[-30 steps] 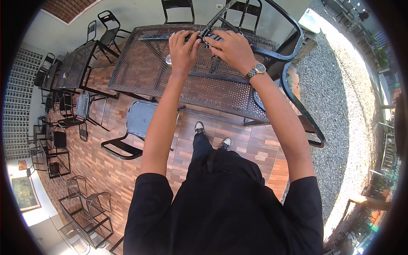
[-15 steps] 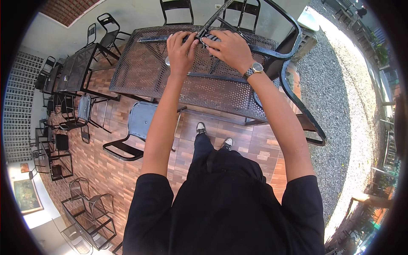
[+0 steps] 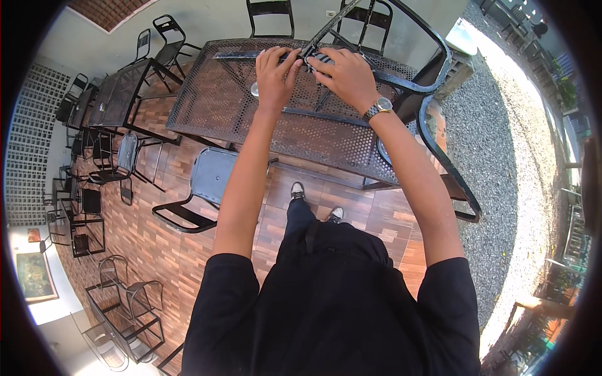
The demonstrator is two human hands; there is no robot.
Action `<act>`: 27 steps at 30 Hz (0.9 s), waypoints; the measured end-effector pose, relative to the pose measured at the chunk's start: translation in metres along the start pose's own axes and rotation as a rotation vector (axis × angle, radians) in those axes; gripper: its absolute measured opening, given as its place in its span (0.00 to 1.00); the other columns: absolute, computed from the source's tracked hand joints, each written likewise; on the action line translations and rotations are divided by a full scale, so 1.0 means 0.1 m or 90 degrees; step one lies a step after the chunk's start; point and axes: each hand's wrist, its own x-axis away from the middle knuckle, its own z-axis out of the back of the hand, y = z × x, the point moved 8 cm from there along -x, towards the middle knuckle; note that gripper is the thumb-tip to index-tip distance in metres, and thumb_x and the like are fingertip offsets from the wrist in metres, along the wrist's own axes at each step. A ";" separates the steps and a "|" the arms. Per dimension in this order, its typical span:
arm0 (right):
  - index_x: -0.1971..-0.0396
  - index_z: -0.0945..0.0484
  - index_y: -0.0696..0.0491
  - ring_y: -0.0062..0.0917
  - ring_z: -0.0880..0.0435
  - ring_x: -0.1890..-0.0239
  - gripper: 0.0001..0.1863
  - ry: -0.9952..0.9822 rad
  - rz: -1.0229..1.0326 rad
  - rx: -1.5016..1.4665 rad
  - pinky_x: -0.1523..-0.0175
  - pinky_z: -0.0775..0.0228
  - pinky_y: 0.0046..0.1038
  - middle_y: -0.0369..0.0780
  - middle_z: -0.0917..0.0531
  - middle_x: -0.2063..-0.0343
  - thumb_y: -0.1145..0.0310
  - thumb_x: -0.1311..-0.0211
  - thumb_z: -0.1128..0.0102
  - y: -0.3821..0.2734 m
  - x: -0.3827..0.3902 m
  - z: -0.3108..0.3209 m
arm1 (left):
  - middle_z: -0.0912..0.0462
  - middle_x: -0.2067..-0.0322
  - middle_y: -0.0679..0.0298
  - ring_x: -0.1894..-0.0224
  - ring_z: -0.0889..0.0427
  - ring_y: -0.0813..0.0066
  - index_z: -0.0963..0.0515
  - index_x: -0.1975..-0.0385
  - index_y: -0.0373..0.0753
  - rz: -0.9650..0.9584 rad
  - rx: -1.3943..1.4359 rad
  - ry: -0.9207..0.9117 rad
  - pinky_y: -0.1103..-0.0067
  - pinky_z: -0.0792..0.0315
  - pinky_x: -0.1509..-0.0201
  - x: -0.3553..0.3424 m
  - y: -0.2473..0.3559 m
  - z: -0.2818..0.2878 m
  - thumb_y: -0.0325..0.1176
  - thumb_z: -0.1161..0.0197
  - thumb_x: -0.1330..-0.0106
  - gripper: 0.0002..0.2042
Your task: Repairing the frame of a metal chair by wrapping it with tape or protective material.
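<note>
A black metal chair (image 3: 406,83) lies tipped over on a perforated metal table (image 3: 213,100), its tubular legs and bars crossing near my hands. My left hand (image 3: 276,81) is closed over a flat bar of the chair, thumb and fingers near the crossing point. Beside it my right hand (image 3: 348,78), with a watch on the wrist, is closed around a small striped dark-and-light thing (image 3: 322,59) at the same crossing; its kind I cannot make out. The fingertips of both hands nearly meet there. A pale round object (image 3: 254,89) sits on the table, partly hidden by my left wrist.
A grey-backed chair (image 3: 213,175) stands at the table's near side, left of my legs. More black chairs (image 3: 271,15) line the wall beyond. Another dark table (image 3: 122,94) is at the left. Gravel (image 3: 480,156) borders the tiled floor (image 3: 182,263) on the right.
The view has shifted slightly, so the table and hands appear a little further right. Both hands stay at the same crossing, with only slight finger movement.
</note>
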 end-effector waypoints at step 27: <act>0.43 0.15 0.33 0.31 0.17 0.51 0.18 0.013 0.016 0.006 0.49 0.25 0.36 0.34 0.17 0.45 0.56 0.32 0.35 0.14 0.20 0.14 | 0.17 0.52 0.64 0.42 0.23 0.60 0.14 0.48 0.44 0.004 0.000 -0.012 0.58 0.37 0.32 -0.01 0.02 0.02 0.38 0.34 0.29 0.13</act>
